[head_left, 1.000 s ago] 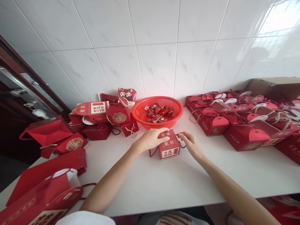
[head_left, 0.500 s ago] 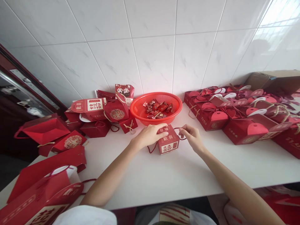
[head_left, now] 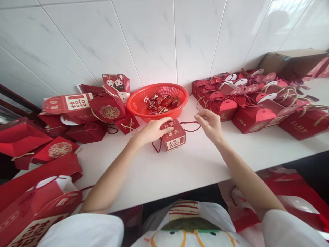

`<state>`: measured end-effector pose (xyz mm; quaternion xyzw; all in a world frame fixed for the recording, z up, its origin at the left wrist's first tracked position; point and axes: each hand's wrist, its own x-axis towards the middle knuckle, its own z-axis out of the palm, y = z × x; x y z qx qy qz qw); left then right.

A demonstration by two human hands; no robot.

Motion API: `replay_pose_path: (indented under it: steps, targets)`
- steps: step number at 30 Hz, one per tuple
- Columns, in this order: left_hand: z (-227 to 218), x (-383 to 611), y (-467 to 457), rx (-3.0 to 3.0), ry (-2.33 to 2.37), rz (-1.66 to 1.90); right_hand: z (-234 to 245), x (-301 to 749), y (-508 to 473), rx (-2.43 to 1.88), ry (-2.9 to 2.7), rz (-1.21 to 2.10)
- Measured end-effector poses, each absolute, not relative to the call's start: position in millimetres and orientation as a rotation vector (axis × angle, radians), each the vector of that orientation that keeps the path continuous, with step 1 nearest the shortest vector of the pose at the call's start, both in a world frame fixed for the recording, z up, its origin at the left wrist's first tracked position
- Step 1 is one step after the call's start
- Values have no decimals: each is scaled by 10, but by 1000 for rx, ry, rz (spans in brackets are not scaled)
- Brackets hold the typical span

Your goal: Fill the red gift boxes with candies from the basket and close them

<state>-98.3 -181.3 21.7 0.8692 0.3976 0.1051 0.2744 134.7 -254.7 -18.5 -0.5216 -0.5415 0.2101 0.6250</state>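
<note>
On the white counter [head_left: 195,164], just in front of the red basket [head_left: 146,117]: steadying the red box [head_left: 177,136] under the left hand [head_left: 151,132], with the right hand [head_left: 210,127] empty, front-right of the basket, off the cord [head_left: 191,131]. Press lightly, sparing the edges.

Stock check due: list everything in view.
Gift box: one, red, centre
Cord loops: two, dark-red, beside it
Colander: one, orange-red, near wall
Wrapped sweets: several, mostly red, in colander
Other gift boxes: many, red, both sides
Cardboard box: one, brown, far right
Table: one, white, centre
Tiled wall: one, white, behind
Packaging: count unclear, red, lower right
Frame: one, dark, left edge
Shirt: one, white, bottom
Left hand: one, on gift box
Right hand: one, near cord loop
</note>
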Motion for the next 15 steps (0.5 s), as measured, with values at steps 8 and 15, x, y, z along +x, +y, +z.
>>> replay_pose_path:
  steps: [8,15]
  targets:
    - [198,-958,-1810,2310,1098,278,33,1388,-4042,-768,-1862,1244]
    - [236,-932,-1853,2324,1102,258,-1147,1208,-4458,-1528,-1969,1186]
